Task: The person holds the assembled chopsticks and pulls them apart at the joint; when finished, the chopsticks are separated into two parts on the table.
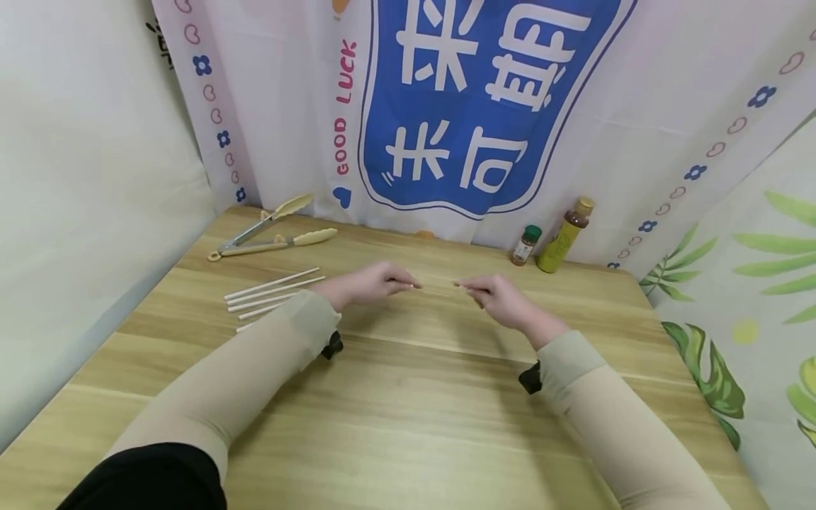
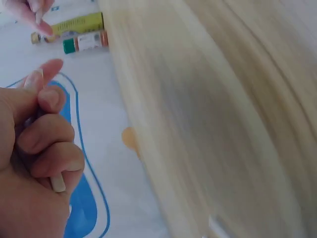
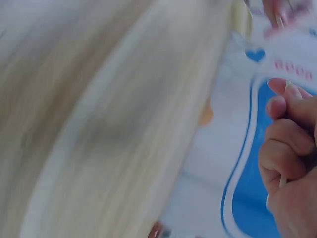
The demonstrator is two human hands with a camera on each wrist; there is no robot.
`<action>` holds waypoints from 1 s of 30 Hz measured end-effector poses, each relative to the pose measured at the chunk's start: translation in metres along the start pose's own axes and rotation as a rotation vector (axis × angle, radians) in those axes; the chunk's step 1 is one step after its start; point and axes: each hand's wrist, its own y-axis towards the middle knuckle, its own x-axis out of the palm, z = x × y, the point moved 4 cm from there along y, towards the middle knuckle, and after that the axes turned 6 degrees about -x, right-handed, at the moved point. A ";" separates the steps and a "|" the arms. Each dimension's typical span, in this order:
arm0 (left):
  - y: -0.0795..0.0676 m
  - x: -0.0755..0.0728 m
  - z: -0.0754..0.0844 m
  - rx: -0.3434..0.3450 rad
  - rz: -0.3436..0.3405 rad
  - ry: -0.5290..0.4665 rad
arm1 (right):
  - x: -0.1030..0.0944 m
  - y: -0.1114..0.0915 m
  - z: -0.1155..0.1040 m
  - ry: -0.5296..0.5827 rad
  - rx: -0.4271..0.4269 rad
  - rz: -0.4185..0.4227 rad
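From the left hand (image 2: 37, 153) pokes a pale stick (image 2: 58, 184).

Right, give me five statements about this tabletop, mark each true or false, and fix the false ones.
1. The left hand grips a slim, pale stick. True.
2. The right hand holds nothing. False: it grips a second slim, pale stick.
3. The metal tongs with cream tips are closed. False: their arms are spread apart.
4. In the head view, the small reddish-brown, green-capped bottle stands left of the taller yellow bottle with a gold cap. True.
5. Straight white sticks lie on the pale wooden table. True.
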 end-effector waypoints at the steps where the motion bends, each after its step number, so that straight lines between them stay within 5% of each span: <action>1: -0.001 -0.003 -0.003 -0.010 0.011 -0.004 | -0.005 -0.002 0.004 0.009 0.018 0.023; 9: 0.013 0.003 -0.010 -0.079 -0.017 0.162 | -0.008 0.007 0.024 0.002 0.132 0.050; 14: 0.025 0.008 -0.016 -0.129 0.038 0.237 | 0.000 0.015 0.037 -0.078 0.142 0.091; 22: 0.043 0.018 -0.024 -0.142 0.041 0.340 | 0.016 0.024 0.049 -0.271 0.156 -0.021; 30: 0.048 0.023 -0.032 -0.168 0.039 0.395 | 0.024 0.026 0.051 -0.333 0.167 -0.097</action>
